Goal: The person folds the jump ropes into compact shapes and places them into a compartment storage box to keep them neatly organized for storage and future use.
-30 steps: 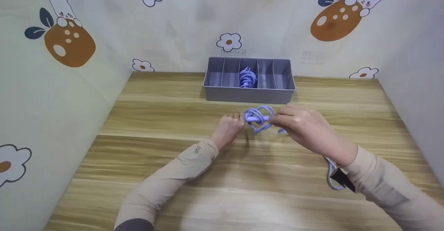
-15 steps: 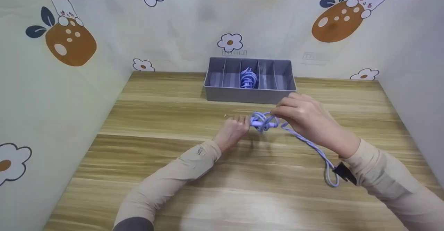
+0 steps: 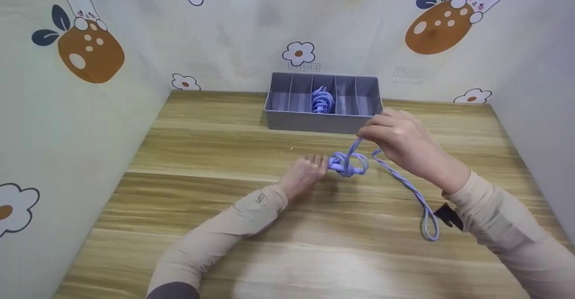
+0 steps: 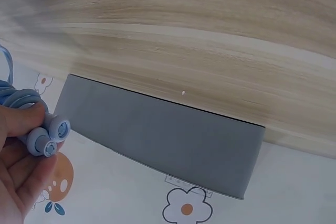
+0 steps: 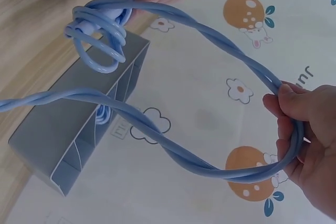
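Observation:
My left hand (image 3: 303,176) grips the paired handles of a light blue jump rope (image 3: 337,167) above the table. The two round handle ends (image 4: 62,128) poke out past the fingers in the left wrist view. Several turns of cord wrap loosely around the handles. To the right and a little higher, my right hand (image 3: 406,144) pinches the doubled, twisted cord (image 5: 226,175), which bends around its fingers in the right wrist view. From there the loose tail (image 3: 415,191) hangs down and ends in a loop by the right wrist.
At the back of the table (image 3: 215,209) stands a grey divided box (image 3: 292,120). Its middle compartment holds a coiled blue cord bundle (image 3: 322,101). Patterned sheeting (image 3: 233,34) rises behind. A black piece (image 3: 449,217) sits at the right wrist.
My right hand has moved up and slightly right, from beside the bundle, drawing a length of cord out from it. My left hand, with the handles, has shifted slightly right and down.

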`<state>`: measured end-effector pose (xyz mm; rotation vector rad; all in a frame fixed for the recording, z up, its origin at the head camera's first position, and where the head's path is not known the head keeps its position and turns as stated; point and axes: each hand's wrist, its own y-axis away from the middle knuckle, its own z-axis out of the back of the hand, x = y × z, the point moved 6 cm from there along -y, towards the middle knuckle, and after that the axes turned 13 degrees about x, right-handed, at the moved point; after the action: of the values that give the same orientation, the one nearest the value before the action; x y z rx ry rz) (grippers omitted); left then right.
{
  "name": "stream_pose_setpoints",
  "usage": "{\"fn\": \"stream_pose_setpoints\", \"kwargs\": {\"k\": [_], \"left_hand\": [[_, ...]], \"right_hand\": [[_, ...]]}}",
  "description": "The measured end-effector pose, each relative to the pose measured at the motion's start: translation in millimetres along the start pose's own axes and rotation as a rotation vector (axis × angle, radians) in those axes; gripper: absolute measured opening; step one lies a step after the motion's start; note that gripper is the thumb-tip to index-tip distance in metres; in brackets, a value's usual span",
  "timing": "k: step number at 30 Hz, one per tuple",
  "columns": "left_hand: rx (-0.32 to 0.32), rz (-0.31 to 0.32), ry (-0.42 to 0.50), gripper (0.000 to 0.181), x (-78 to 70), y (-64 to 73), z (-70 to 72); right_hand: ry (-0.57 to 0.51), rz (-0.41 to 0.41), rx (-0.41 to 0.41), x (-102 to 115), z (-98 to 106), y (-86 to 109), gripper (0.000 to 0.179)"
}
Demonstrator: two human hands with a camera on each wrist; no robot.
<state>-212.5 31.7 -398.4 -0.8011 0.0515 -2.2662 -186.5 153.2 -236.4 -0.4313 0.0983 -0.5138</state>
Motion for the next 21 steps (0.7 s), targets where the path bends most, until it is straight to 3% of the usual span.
{"fn": "stream_pose_setpoints", "kwargs": {"k": [11, 21], "left_hand": [[-0.111, -0.134, -0.046, 0.019, -17.8, 3.8, 17.9], [-0.340, -0.173, -0.008, 0.021, -19.9, 9.1, 42.5]], "right_hand": [[-0.094, -0.057, -0.045, -28.9, -8.6, 0.4, 0.012], [-0.122, -0.172, -0.093, -68.0, -30.2, 10.2, 0.015]]}}
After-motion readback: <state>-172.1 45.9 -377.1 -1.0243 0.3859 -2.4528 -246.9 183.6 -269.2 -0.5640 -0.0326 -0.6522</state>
